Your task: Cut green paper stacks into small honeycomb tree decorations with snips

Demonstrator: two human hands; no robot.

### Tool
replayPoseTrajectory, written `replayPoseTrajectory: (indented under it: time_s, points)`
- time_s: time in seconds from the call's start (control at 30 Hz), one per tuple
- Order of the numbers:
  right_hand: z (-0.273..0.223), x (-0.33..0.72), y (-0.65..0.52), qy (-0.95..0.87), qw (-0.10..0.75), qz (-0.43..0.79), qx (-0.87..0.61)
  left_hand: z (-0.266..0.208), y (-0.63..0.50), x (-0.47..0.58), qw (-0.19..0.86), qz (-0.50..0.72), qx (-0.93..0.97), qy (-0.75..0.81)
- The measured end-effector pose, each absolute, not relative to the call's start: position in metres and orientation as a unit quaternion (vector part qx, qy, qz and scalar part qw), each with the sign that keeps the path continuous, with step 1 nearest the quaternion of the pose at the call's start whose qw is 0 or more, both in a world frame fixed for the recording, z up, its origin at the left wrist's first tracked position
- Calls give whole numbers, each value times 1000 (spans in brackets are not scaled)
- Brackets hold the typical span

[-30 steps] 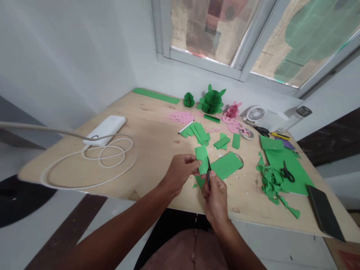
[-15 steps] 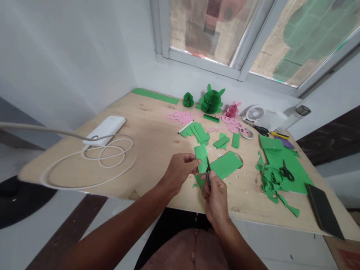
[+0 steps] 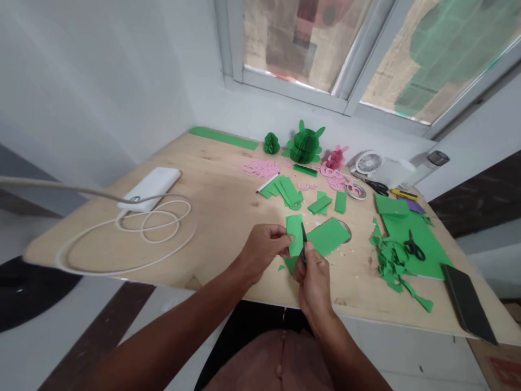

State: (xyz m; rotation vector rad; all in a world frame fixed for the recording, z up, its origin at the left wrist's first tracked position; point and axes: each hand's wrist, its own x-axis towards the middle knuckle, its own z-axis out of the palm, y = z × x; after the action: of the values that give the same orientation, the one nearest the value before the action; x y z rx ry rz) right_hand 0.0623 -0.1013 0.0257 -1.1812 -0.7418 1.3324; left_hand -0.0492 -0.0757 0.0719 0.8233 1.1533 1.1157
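Note:
Between thumb and fingers, my left hand [image 3: 269,244] pinches a small rectangle of green paper [image 3: 294,228], held upright above the table. My right hand [image 3: 314,271] is closed round a pair of dark scissors [image 3: 303,237], whose blades point away from me along the paper's right edge. Just beyond the scissors lies a larger green paper piece [image 3: 330,237], partly over a round, dark-rimmed thing. Another green piece under my right hand is mostly hidden. Farther back are stacked green paper strips [image 3: 288,190].
Green scraps [image 3: 393,260], a second pair of scissors [image 3: 414,247] and a phone-like dark slab [image 3: 468,304] lie on the right. Folded paper figures [image 3: 306,145], pink cuttings [image 3: 260,168] and a small fan [image 3: 368,162] line the back. A white power bank [image 3: 150,187] with a looped cable sits left.
The green paper in my left hand has shifted slightly right and stands more upright. The scissors, still in my right hand, have tilted a little along its right edge.

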Motion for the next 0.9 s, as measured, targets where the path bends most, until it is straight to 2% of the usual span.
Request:
replayPoseTrajectory:
  time_s: [0.9]
  points:
    - [19,63,-102,-340,579,529,-519,65,-77,-51,643,473,359,484]
